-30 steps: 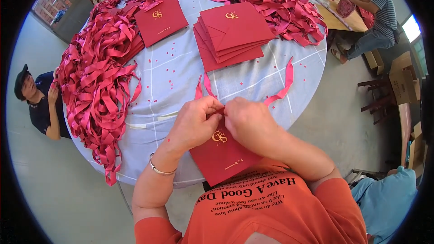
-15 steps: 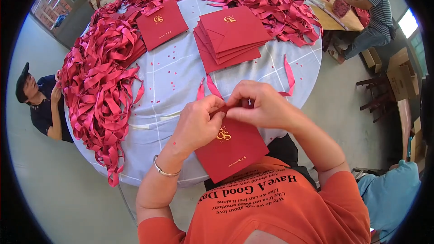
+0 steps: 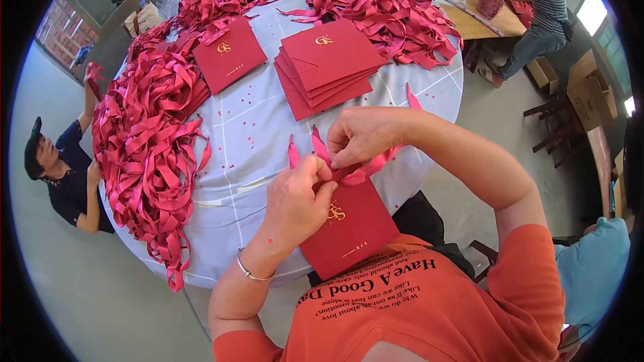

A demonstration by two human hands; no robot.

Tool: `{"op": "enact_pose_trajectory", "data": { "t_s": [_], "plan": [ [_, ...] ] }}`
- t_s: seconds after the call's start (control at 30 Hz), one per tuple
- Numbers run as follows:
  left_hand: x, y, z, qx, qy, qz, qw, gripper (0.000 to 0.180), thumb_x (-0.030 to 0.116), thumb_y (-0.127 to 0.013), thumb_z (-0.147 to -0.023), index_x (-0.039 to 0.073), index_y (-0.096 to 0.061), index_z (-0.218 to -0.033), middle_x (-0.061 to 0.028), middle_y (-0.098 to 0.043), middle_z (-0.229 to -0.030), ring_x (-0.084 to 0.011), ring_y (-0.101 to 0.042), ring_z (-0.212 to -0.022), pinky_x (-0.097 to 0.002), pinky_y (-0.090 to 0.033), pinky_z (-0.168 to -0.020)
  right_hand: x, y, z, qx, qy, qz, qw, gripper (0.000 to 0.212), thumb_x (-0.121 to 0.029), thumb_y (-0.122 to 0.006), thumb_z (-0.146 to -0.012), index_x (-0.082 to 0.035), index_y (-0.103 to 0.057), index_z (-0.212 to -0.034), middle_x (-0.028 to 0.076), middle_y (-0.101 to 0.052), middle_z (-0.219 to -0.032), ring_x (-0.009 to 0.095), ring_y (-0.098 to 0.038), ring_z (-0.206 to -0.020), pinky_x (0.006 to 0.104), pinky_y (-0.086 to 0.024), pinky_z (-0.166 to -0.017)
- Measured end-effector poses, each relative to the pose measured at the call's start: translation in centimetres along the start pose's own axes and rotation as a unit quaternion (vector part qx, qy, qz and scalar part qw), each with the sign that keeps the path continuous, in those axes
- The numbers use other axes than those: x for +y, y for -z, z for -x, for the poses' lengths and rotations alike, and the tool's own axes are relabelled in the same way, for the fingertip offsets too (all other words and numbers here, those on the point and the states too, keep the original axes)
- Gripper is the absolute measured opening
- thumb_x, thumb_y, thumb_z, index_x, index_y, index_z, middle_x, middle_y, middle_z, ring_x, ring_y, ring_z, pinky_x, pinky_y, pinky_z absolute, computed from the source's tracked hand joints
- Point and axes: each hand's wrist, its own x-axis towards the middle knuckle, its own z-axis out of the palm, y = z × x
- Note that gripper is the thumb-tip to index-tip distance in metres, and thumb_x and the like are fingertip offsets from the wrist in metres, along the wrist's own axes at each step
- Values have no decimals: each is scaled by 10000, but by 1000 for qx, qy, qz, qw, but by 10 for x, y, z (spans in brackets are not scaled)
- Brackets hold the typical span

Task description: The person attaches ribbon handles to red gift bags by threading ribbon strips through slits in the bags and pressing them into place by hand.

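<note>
A red paper gift bag (image 3: 352, 231) with gold lettering lies at the near table edge, against my orange shirt. My left hand (image 3: 294, 202) is closed at the bag's top edge, thumb and forefinger pinching it. Just beside it, my right hand (image 3: 367, 135) pinches a pinkish-red ribbon (image 3: 370, 169), whose loop runs out to the right below my fingers. Two ribbon ends (image 3: 293, 153) stick up beyond the hands. The exact spot where ribbon meets bag is hidden by my fingers.
Big ribbon heaps (image 3: 151, 181) line the left and far sides of the round, cloth-covered table (image 3: 231, 174). Several red bags (image 3: 329, 53) are stacked ahead, others (image 3: 230, 57) farther left. A co-worker (image 3: 64, 177) is at left, another (image 3: 547, 10) at a far-right table; a blue-clad person (image 3: 590, 275) is close at right.
My right hand has shifted slightly up, its elbow swung outward, and a ribbon loop now shows below it. At left, the co-worker has raised a hand with ribbon.
</note>
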Motion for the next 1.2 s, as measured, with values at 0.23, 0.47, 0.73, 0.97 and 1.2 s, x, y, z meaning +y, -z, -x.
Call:
{"op": "enact_pose_trajectory", "data": {
  "t_s": [0.23, 0.47, 0.73, 0.97, 1.2],
  "plan": [
    [-2, 1, 1, 13, -4, -5, 1000, 206, 39, -721, -762, 54, -549, -875, -117, -662, -737, -359, -638, -688, -456, -488, -622, 1, -6, -3, 10, 54, -78, 995, 157, -153, -724, -808, 2, -704, -819, 16, -665, -694, 80, -581, -623, 271, -464, -535],
    [1, 0, 4, 26, -35, -35, 998, 201, 39, -723, -762, 66, -550, -860, -110, -658, -742, -345, -627, -672, -448, -478, -605, 2, -1, -6, -32, -10, -73, 997, 212, -227, -725, -825, -15, -726, -827, 6, -657, -689, 87, -567, -610, 258, -443, -542],
    [5, -6, 9, 48, -112, -93, 988, 203, 37, -727, -757, 79, -553, -854, -86, -622, -699, -312, -604, -642, -422, -454, -610, 4, 7, -26, -179, -76, -50, 980, 279, -275, -718, -808, -86, -609, -634, -65, -429, -545, 76, -363, -489, 291, -256, -457],
    [8, -12, 15, 76, -154, -146, 974, 173, 13, -683, -781, 80, -545, -859, -73, -586, -679, -277, -599, -647, -398, -419, -626, 16, -3, -34, -240, -123, -169, 948, 332, -210, -709, -774, -168, -487, -529, -91, -356, -527, 58, -279, -457, 270, -169, -449],
    [12, -14, 19, 80, -135, -151, 976, 181, -15, -693, -762, 63, -549, -842, -90, -594, -737, -307, -587, -685, -408, -432, -655, 18, -15, -33, -191, -118, -204, 953, 233, -162, -749, -713, -112, -574, -568, -69, -428, -540, 60, -344, -477, 263, -242, -454]
  ]
}}
